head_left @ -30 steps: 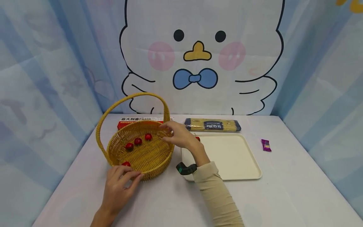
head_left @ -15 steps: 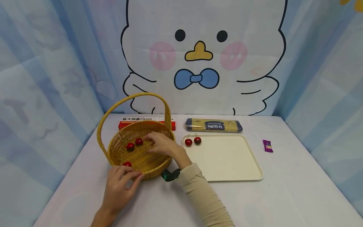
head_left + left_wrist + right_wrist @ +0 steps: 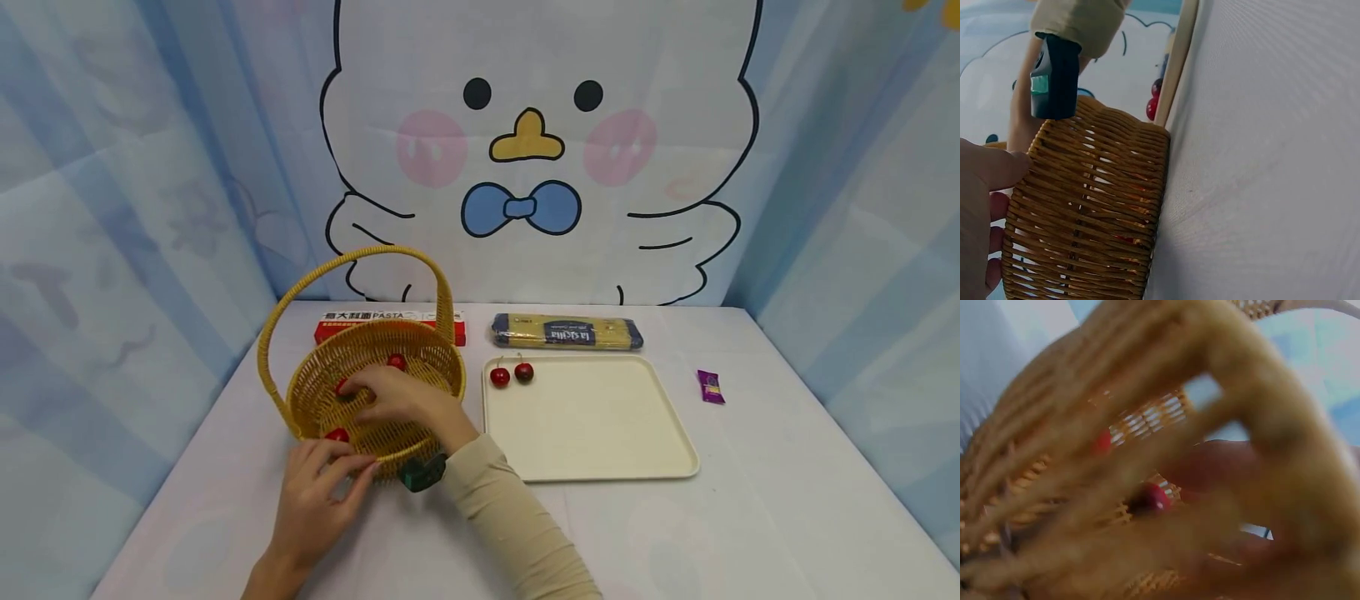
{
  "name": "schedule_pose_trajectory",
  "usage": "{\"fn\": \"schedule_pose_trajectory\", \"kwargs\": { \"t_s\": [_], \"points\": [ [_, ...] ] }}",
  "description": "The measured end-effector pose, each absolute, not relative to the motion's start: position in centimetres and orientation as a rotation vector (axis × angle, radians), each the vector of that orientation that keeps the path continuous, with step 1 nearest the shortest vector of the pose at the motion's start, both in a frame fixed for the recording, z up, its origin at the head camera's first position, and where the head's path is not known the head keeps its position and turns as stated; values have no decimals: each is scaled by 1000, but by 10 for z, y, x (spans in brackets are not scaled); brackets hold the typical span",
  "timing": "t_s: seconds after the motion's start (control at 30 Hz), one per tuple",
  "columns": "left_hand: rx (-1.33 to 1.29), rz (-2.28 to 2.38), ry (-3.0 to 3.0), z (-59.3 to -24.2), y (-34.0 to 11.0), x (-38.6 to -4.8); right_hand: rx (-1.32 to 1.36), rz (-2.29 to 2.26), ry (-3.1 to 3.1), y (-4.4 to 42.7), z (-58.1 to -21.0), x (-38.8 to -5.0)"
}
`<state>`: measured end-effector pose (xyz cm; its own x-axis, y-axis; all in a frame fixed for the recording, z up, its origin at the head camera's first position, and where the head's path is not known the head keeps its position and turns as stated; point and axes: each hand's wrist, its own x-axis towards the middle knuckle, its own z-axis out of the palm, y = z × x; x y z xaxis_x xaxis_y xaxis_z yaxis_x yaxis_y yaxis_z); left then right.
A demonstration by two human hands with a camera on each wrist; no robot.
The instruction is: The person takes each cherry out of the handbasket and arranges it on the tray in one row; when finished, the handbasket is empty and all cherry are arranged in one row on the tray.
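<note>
A yellow wicker basket [image 3: 452, 386] with a tall handle stands at the left, with several red cherries inside. In the head view, one cherry [image 3: 397, 362] lies toward the back, one cherry [image 3: 337, 436] is by the near rim, and another cherry [image 3: 342, 387] shows partly beside my right fingertips. My left hand [image 3: 318, 496] grips the near rim between thumb and fingers. Inside the basket is my right hand [image 3: 401, 396], thumb and fingers apart, nothing visible between them. Its palm hides part of the basket floor. The right wrist view looks through blurred weave at a cherry [image 3: 1157, 498].
Right of the basket lies a cream tray [image 3: 592, 421] with two stemmed cherries [image 3: 512, 375] in its far left corner. Behind are a red pasta box [image 3: 330, 327] and a pack of spaghetti [image 3: 566, 332]. A small purple packet [image 3: 710, 387] lies farther right.
My right hand has moved left and down from the basket's right rim to deeper inside, over the middle cherries. The left hand stays on the rim.
</note>
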<state>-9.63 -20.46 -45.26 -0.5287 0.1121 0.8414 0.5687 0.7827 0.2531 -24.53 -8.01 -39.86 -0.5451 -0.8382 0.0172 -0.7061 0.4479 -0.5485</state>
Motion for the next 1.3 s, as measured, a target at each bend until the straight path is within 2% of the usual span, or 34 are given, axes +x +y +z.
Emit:
{"fn": "schedule_pose_trajectory", "kwargs": {
  "t_s": [0.37, 0.97, 1.3],
  "points": [
    [-515, -649, -2045, -455, -205, -98, -1354, -516, 2399, -97, -403, -234],
    [-518, -663, -2032, -455, -205, -98, -1313, -515, 2296, -101, -411, -226],
    [-506, -658, -2061, -454, -205, -96, -1319, -503, 2332, -93, -400, -227]
  ]
}}
